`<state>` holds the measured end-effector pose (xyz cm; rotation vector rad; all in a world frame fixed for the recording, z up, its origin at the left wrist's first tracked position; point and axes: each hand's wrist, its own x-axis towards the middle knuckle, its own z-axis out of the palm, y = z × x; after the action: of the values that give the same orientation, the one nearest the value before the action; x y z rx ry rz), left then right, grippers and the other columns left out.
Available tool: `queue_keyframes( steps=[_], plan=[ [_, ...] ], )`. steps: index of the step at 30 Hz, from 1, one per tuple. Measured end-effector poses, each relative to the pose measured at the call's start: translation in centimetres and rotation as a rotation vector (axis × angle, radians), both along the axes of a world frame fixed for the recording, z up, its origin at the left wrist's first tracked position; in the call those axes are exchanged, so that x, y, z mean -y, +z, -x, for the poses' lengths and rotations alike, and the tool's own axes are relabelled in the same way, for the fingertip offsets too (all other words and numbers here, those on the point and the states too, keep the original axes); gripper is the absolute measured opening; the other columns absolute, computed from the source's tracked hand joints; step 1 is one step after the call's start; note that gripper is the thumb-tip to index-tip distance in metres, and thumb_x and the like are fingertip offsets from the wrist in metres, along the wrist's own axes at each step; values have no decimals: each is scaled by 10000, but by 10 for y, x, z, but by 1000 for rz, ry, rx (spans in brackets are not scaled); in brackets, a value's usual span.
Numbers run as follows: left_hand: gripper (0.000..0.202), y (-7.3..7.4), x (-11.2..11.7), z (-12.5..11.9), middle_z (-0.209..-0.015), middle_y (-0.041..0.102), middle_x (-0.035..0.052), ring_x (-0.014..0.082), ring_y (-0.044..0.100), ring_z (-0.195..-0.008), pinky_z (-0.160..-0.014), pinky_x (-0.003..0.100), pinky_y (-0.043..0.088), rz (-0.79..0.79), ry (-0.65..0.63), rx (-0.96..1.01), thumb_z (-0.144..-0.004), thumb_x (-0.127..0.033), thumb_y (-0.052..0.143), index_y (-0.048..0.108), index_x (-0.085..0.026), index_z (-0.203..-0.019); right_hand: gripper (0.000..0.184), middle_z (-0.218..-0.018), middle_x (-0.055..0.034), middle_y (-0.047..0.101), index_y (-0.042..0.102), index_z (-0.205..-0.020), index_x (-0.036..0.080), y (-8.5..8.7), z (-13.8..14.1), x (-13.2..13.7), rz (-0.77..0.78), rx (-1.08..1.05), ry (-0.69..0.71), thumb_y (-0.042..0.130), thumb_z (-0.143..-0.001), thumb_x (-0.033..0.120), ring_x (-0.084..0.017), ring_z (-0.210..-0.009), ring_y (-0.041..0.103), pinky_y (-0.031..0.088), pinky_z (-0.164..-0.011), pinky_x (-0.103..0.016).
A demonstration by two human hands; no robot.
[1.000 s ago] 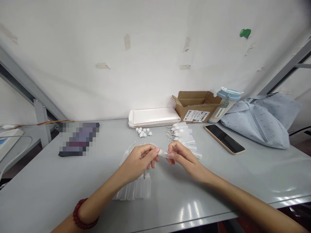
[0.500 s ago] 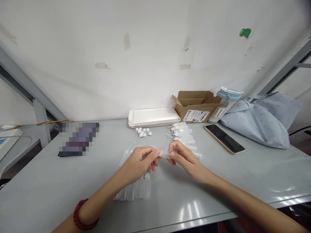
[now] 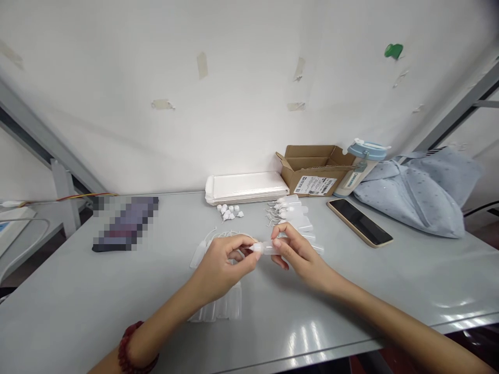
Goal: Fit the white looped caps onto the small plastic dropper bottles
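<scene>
My left hand (image 3: 223, 265) and my right hand (image 3: 297, 253) meet above the middle of the grey table (image 3: 351, 291). Between them is a small translucent plastic bottle (image 3: 267, 248), lying sideways. My right fingers grip its body. My left thumb and forefinger pinch its white cap end (image 3: 255, 248). A row of similar bottles (image 3: 220, 307) lies flat under my left wrist. More bottles with thin tips (image 3: 294, 215) lie just beyond my right hand. A cluster of small white caps (image 3: 229, 211) sits further back.
A white flat tray (image 3: 247, 187) and an open cardboard box (image 3: 314, 169) stand by the wall. A blue-lidded cup (image 3: 360, 166), a phone (image 3: 359, 222) and a pale blue bag (image 3: 421, 192) are at right. A blurred dark object (image 3: 125, 223) lies at left.
My hands stay together on the bottle. My left fingers have turned slightly at the cap end, and both hands have shifted a little.
</scene>
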<state>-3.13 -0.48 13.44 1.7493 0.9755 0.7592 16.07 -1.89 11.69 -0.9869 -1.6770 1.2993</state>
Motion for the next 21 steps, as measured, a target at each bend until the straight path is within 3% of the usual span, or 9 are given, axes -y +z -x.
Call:
queue_keyframes(
  steps=[6,10,14,16,19,21],
  plan=[
    [398,-2,-2,1,-555,525,-18,117,526,-531,-509,224,420,179,-43,7,-877,-443,470,552,-167,-601,248,-635,50,431,391,-937,218,1,-2,1,-97,86,-29,416,-930,464,-119,-578,421,362,-563,-251],
    [442,-1,-4,2,-513,484,-23,112,489,-492,-491,230,401,215,10,39,-872,-451,473,492,-171,-531,213,-791,-22,546,434,-947,217,-7,-7,-1,-444,288,-119,503,-901,413,-154,-680,522,426,-619,-278],
    [455,-1,-5,4,-507,477,-20,111,473,-493,-504,238,391,257,-29,49,-875,-448,474,495,-166,-519,187,-824,-66,610,456,-996,209,-14,-9,-4,-733,420,-165,442,-934,385,-170,-642,560,452,-598,-290],
    [395,-1,-3,4,-527,486,-24,107,475,-510,-514,232,391,254,-53,37,-861,-428,510,557,-157,-578,184,-742,-43,598,469,-983,207,-14,-8,-3,-711,440,-175,385,-956,368,-156,-583,541,435,-552,-272],
    [245,-1,0,0,-585,506,-33,101,487,-546,-531,218,398,251,-82,45,-823,-382,581,635,-155,-748,228,-590,19,508,488,-915,207,-11,-8,-1,-541,390,-207,320,-975,349,-122,-482,470,381,-475,-236],
    [246,-2,2,-2,-583,503,-35,103,492,-553,-544,221,402,243,-70,62,-832,-382,566,622,-158,-746,260,-545,42,467,493,-884,206,-8,-7,0,-442,321,-215,308,-979,362,-107,-443,441,362,-453,-225]
  ],
)
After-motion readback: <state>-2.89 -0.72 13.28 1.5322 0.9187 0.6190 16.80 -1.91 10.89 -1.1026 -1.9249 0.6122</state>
